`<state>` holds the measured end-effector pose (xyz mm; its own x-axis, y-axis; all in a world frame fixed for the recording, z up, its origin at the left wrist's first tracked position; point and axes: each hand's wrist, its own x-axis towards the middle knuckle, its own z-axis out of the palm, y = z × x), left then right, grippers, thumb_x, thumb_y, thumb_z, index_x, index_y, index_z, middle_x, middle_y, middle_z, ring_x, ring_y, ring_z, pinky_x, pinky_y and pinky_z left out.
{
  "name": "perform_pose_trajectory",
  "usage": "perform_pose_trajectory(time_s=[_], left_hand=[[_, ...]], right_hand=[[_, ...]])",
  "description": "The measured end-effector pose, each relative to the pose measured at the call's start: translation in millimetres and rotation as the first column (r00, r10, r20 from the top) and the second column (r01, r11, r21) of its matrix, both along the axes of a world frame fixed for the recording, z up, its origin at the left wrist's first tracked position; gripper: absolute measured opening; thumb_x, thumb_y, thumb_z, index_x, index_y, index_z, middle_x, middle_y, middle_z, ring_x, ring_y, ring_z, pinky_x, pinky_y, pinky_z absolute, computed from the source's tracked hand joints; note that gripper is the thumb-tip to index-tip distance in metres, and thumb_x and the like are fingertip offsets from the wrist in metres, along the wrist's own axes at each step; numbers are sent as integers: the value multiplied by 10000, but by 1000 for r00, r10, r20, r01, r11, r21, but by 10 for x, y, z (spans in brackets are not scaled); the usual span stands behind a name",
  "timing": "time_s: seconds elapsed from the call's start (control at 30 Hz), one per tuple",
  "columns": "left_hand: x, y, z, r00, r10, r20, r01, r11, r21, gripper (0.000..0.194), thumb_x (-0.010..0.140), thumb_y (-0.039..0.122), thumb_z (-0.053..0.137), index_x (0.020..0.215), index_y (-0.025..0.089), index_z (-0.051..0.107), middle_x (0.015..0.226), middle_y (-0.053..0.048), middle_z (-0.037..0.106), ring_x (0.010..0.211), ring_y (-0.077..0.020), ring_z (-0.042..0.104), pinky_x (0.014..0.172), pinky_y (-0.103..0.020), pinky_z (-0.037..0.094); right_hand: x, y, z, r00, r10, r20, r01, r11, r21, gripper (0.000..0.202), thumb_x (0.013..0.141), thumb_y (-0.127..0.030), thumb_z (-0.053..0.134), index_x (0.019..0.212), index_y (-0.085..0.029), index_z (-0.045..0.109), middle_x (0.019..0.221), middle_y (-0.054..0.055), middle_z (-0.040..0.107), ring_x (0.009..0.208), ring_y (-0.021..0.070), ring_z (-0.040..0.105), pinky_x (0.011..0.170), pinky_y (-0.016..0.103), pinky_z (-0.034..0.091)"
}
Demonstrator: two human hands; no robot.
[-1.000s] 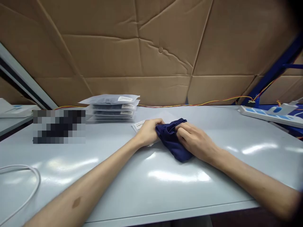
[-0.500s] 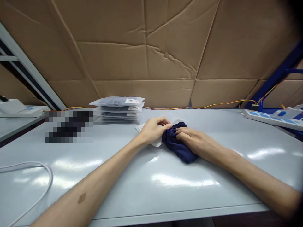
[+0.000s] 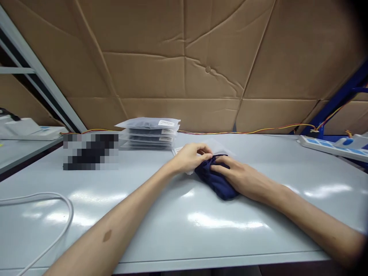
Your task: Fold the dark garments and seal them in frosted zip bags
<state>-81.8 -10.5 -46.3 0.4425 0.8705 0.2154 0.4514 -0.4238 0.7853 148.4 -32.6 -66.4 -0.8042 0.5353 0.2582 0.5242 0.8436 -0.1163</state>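
Thumb uncovered since a second ago, the left hand [image 3: 191, 158] pinches the upper edge of the navy cloth [image 3: 215, 183], lying on the desk [image 3: 161, 237] between both hands; the right hand [image 3: 240, 174] rests bent fingers on it, grip unclear.

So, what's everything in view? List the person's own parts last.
Table: one, pale grey, beneath
Cloth: one, dark blue, table middle
Loose bag: seemingly one, see-through, behind the cloth
Label: one, white, left of the cloth
Stacked bags: several, frosted with white labels, back left
Blurred patch: one, black and grey, left, contents unclear
Cable: one, white, front left
Power strips: two, white and blue, far left, far right
Wires: at least two, yellow and red, along the back
Side table: one, grey, left
Cardboard: brown, behind, count unclear
Posts: two, grey left, blue right
Left grip: one, bare, at the cloth's top
Right grip: one, bare, on the cloth
Forearms: two, bare, from the front
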Motion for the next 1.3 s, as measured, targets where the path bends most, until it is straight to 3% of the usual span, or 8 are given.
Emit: perform_pose_trajectory(time_s=[0.23,0.4,0.6,0.77,0.9,1.03,1.13,1.3], left_hand=[[64,-8,-30,991,120,-66,-109,982,156,140,886,235,564,884,208,701,976,-22,754,934,-195,678,861,-316,523],[90,0,-51,987,144,-77,-121,961,248,152,916,247,544,899,220,693,985,-16,749,926,-189,680,857,-315,527],[138,-47,-83,974,146,-172,-75,929,363,195,953,229,502,956,222,696,1028,-31,702,949,-191,656,896,-317,498],[187,-120,-54,931,212,-296,-82,914,397,231,996,254,447,1024,234,675,1097,-40,675,990,-212,633,867,-332,494],[196,-151,-26,852,331,-405,-155,899,408,199,964,163,463,1046,218,637,1111,-67,649,1061,-243,600,827,-335,495],[165,-145,-34,762,447,-468,-259,873,413,210,905,78,473,1028,182,608,1094,-113,633,1004,-273,608,754,-355,497],[146,-137,-44,742,455,-493,-256,871,419,214,900,75,468,1011,193,607,1038,-101,640,959,-264,616,718,-344,487],[176,-143,-45,768,405,-497,-169,876,452,202,962,152,439,1041,229,608,1036,-76,620,962,-246,611,676,-311,462]], right_hand=[[37,53,-18,997,-67,26,66,998,22,474,951,-139,474,1394,-293,542,1455,99,518,1182,273,613,942,445,558],[19,91,-4,999,-30,43,25,994,108,456,973,-144,430,1402,-250,541,1496,104,514,1323,288,540,1060,499,502],[-98,153,85,998,17,57,-18,1000,15,550,931,-77,405,1452,-228,497,1469,93,554,1297,273,570,1088,501,473],[-122,213,23,998,-11,64,12,1000,-20,548,996,-148,354,1535,-245,379,1501,110,517,1296,276,571,1067,509,487],[-93,284,-44,995,-85,44,85,996,2,533,998,-171,377,1525,-249,410,1512,99,509,1324,282,550,1097,517,465],[-59,326,-75,983,-183,26,181,981,66,550,966,-131,361,1506,-189,442,1498,112,525,1312,289,563,1073,509,493],[-50,328,-81,977,-213,-3,212,973,88,572,944,-97,350,1501,-184,448,1485,110,538,1294,285,580,1048,499,518],[-53,374,-60,982,-190,-16,191,980,56,497,962,-128,363,1422,-212,532,1421,95,602,1248,273,614,1014,474,536]])
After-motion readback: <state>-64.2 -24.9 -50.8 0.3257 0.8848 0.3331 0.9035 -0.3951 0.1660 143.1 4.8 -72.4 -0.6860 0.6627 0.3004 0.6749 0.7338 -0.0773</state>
